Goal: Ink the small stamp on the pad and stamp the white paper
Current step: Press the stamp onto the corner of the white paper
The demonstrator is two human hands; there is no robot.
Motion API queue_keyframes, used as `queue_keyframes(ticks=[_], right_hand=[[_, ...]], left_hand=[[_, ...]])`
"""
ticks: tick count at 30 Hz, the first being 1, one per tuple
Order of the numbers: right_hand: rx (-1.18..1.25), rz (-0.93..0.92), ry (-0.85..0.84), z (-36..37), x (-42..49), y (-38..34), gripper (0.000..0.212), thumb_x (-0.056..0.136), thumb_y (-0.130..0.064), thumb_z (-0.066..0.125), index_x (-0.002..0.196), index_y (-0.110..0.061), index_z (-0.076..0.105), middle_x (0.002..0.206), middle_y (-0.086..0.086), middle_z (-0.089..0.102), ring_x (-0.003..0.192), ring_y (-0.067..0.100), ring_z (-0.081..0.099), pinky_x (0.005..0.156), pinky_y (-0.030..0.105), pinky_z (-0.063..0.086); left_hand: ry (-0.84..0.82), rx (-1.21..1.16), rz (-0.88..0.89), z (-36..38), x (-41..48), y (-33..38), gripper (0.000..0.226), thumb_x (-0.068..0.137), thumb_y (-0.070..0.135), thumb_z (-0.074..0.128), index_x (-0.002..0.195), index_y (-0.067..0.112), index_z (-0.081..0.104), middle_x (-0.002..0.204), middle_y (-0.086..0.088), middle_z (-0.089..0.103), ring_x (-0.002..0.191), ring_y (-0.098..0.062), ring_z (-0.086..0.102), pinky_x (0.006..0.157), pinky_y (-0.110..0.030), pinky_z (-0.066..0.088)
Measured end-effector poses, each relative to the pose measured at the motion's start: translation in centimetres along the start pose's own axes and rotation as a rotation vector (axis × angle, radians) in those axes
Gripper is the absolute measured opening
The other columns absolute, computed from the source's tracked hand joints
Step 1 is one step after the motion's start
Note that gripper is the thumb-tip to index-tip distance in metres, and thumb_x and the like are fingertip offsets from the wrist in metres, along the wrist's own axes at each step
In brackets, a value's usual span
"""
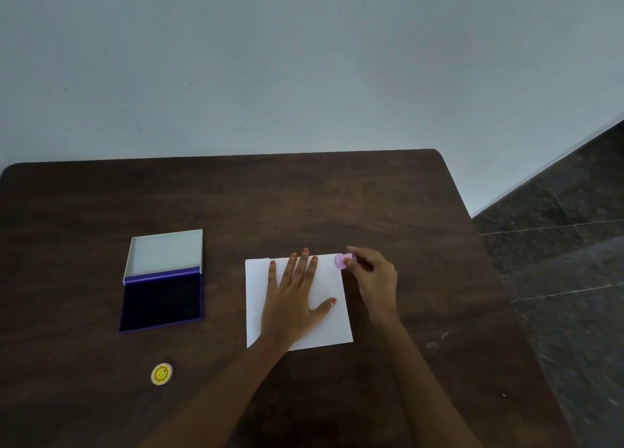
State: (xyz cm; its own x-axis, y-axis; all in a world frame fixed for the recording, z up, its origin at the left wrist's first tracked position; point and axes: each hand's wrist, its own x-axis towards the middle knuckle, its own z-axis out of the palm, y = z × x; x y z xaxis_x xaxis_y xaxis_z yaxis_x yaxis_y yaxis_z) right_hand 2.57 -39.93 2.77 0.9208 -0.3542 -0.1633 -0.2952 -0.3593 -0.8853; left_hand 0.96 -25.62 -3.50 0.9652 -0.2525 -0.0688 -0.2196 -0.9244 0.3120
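A white paper (329, 326) lies on the dark wooden table (304, 204). My left hand (292, 295) rests flat on it, fingers spread. My right hand (373, 275) pinches a small pink round stamp (341, 261) at the paper's far right corner, its face tilted sideways to the left. To the left stands the open ink pad (162, 304), dark blue, with its white lid (165, 251) folded back.
A small yellow round cap or stamp with a smiley face (161, 374) lies near the front left of the table. The table's right edge drops to a dark tiled floor (567, 278). A pale wall (304, 76) stands behind the table.
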Motion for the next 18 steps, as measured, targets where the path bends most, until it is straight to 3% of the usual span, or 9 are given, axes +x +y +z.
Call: queue_keyframes(ticks=[4,8,11,18], right_hand=[[-0.194,-0.177,-0.049,0.7,0.3,-0.4,0.021,0.080,-0.005,0.065,0.101,-0.001,0.064,0.102,0.017,0.069,0.085,0.015,0.059,0.075,0.015,0.047],[-0.282,-0.227,-0.121,1.4,0.6,-0.7,0.015,0.081,-0.002,0.064,0.095,0.001,0.065,0.101,0.020,0.068,0.091,0.028,0.063,0.084,0.038,0.053],[-0.340,-0.249,-0.147,1.9,0.7,-0.8,0.015,0.081,-0.002,0.064,0.096,0.002,0.065,0.104,0.019,0.068,0.094,0.029,0.062,0.088,0.038,0.051],[-0.425,-0.261,-0.193,2.2,0.5,-0.8,0.018,0.082,-0.003,0.063,0.099,0.002,0.065,0.109,0.018,0.067,0.099,0.028,0.060,0.092,0.036,0.048]], left_hand=[[-0.004,-0.013,0.006,0.1,0.0,0.0,0.082,0.077,0.073,0.024,0.141,0.024,0.012,0.154,-0.002,0.015,0.140,-0.024,0.015,0.110,-0.049,-0.007],[0.003,-0.020,0.011,0.1,0.0,0.0,0.082,0.077,0.073,0.025,0.140,0.022,0.019,0.152,-0.004,0.022,0.138,-0.025,0.022,0.109,-0.051,-0.002],[0.001,-0.030,0.007,0.0,0.0,0.0,0.083,0.076,0.074,0.020,0.140,0.023,0.019,0.152,-0.003,0.021,0.139,-0.025,0.021,0.109,-0.051,-0.003],[0.017,-0.055,0.008,0.0,0.0,0.1,0.081,0.076,0.072,0.029,0.139,0.022,0.022,0.151,-0.004,0.023,0.138,-0.026,0.022,0.109,-0.052,-0.003]])
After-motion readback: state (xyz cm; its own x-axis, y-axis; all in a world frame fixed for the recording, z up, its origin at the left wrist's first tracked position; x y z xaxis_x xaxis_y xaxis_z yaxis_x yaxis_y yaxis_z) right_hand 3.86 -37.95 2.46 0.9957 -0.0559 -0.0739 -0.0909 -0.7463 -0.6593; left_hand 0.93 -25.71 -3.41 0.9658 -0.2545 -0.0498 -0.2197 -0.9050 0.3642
